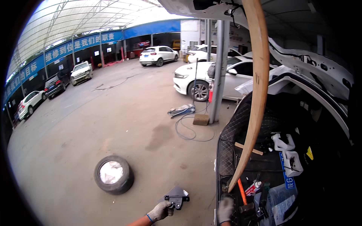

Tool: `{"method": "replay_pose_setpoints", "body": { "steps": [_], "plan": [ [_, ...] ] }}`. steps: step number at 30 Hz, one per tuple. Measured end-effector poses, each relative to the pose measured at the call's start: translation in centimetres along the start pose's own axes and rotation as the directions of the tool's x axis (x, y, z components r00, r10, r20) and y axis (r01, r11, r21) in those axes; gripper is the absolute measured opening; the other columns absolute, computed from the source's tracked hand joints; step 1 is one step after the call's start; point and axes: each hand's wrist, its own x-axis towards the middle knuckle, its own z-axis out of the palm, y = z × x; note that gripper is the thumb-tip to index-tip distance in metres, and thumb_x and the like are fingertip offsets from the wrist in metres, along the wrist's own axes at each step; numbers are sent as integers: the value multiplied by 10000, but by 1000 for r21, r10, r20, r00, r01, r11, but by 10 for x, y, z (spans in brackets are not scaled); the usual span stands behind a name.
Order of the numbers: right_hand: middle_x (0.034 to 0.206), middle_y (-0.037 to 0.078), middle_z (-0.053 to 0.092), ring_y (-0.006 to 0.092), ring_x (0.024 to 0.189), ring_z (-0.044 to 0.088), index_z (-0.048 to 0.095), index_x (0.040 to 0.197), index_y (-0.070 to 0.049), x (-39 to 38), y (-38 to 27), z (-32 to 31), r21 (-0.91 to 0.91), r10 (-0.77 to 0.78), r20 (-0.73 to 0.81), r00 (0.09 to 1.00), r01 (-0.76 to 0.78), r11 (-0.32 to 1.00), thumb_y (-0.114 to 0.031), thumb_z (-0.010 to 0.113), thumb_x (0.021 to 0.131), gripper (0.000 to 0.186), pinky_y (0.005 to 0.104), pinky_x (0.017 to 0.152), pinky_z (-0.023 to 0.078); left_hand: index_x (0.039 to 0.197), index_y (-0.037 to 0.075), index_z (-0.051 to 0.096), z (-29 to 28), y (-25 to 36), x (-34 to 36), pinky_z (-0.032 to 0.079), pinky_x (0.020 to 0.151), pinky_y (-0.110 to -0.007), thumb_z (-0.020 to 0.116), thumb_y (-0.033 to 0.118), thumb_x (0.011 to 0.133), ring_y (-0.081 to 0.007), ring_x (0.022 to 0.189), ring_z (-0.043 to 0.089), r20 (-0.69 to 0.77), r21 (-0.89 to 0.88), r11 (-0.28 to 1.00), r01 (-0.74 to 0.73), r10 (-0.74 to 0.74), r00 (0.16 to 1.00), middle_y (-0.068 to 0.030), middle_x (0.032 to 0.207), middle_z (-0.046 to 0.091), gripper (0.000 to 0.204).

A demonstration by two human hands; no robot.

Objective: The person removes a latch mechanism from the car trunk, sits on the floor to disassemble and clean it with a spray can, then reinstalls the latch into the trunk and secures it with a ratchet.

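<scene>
My left hand (pixel 161 211), in a pale work glove, is closed on a black car latch (pixel 177 201) with a mounting ear at each side. It is held over the floor, just left of the open car trunk (pixel 222 150). Partly behind the latch shows a flat grey thing (pixel 169 192) whose kind I cannot make out. My right hand (pixel 226 209), also gloved, is at the trunk's near left edge, smeared by motion, so its fingers do not show clearly. Close to it lie a hammer (pixel 241 191) with an orange handle and a red-and-white tube (pixel 253 188).
A long wooden plank (pixel 257 79) stands slanted between trunk and raised lid (pixel 313 62). White plastic pieces (pixel 292 163) and a blue licence plate (pixel 287 177) lie in the trunk. A tyre (pixel 126 179), floor jack (pixel 181 110), brown block (pixel 201 119) and steel post (pixel 218 75) stand left.
</scene>
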Motion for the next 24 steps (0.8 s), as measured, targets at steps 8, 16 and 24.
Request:
{"method": "replay_pose_setpoints", "body": {
  "steps": [8,16,24],
  "plan": [
    [1169,108,615,175,1077,592,510,1295,9,-32,-278,102,774,-283,524,804,-310,552,-123,565,944,379,344,946,494,996,41,615,37,132,30,318,563,-279,665,420,837,-126,588,362,397,-117,968,223,-161,903,12,667,426,414],
    [1028,168,690,397,989,650,565,1276,-131,17,-426,133,-13,-465,162,871,473,881,-407,697,858,519,467,857,523,772,99,510,36,276,17,322,511,-261,569,407,877,-112,545,350,601,-29,938,346,-260,756,18,632,371,331],
    [955,166,699,316,877,705,597,1193,-87,44,-535,88,110,-462,-51,885,465,878,-382,746,844,481,397,746,558,666,130,401,142,363,17,254,418,-264,427,533,945,-116,463,294,640,252,907,337,-418,645,25,568,321,490]
  ]
}}
